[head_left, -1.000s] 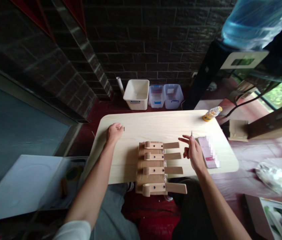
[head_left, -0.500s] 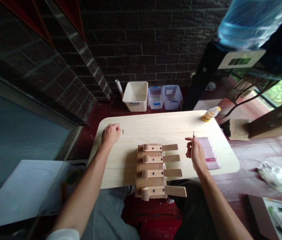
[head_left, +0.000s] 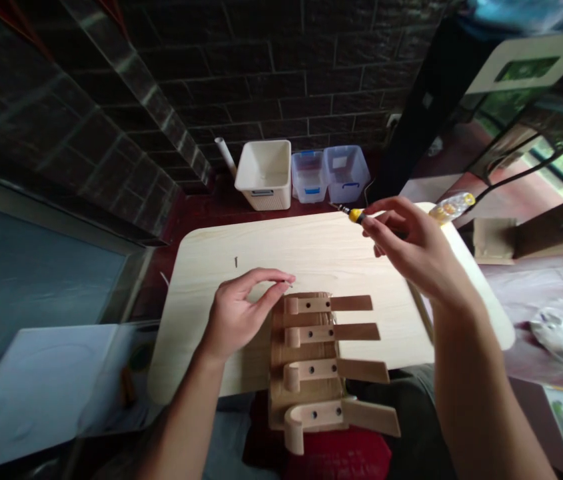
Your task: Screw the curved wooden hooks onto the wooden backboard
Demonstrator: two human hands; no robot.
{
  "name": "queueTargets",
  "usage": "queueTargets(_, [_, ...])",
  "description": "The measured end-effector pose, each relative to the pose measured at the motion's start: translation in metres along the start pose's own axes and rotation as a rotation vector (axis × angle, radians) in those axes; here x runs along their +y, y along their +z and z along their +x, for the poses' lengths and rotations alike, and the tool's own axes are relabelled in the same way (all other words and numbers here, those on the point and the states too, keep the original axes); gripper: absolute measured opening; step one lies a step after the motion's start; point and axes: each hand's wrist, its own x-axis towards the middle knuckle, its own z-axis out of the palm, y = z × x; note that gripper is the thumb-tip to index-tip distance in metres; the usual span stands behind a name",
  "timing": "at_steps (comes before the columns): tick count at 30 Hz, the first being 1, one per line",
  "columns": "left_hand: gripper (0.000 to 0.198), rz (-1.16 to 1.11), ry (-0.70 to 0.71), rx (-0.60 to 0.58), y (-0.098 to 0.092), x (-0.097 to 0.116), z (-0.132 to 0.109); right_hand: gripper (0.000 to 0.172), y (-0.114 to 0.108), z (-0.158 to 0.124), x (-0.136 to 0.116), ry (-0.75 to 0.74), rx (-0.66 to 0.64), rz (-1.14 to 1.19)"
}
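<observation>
My left hand [head_left: 241, 310] is closed in a pinch, its fingertips together on a small thin screw [head_left: 288, 284]. Just below those fingertips is a cardboard block [head_left: 277, 393], carrying several light wooden hook-shaped strips [head_left: 321, 333] in a row, each with two dark holes or screw heads. Their flat ends stick out to the right. A short screwdriver [head_left: 356, 215] with a yellow and black handle is gripped in my right hand [head_left: 411, 247], raised above the table's far right part, tip pointing left. Another screw [head_left: 236, 262] lies on the table beyond my left hand.
The pale wooden table [head_left: 201, 267] has rounded corners. A clear bottle with a yellow part [head_left: 454, 208] stands at its far right, partly behind my right hand. A white basket [head_left: 264, 177] and two clear bins [head_left: 345, 175] sit on the floor by the brick wall.
My left hand has moved right, from the table's left side to the wooden strips' far end. My right hand has risen and moved forward with the screwdriver, now pointing left. The view has shifted.
</observation>
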Motion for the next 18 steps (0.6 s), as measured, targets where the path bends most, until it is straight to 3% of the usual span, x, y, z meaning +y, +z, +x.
queueTargets(3, [0.014, 0.086, 0.023, -0.048, 0.003, 0.001, -0.002, 0.043, -0.004, -0.011, -0.005, -0.021, -0.091, -0.091])
queueTargets(9, [0.015, 0.145, 0.075, -0.144, 0.016, 0.0, 0.002, 0.043, 0.009, -0.029, 0.004, -0.006, -0.021, -0.098])
queueTargets(18, [0.01, 0.136, 0.134, -0.204, 0.028, -0.002, 0.005, 0.044, 0.029, -0.029, 0.005, 0.018, -0.142, -0.171])
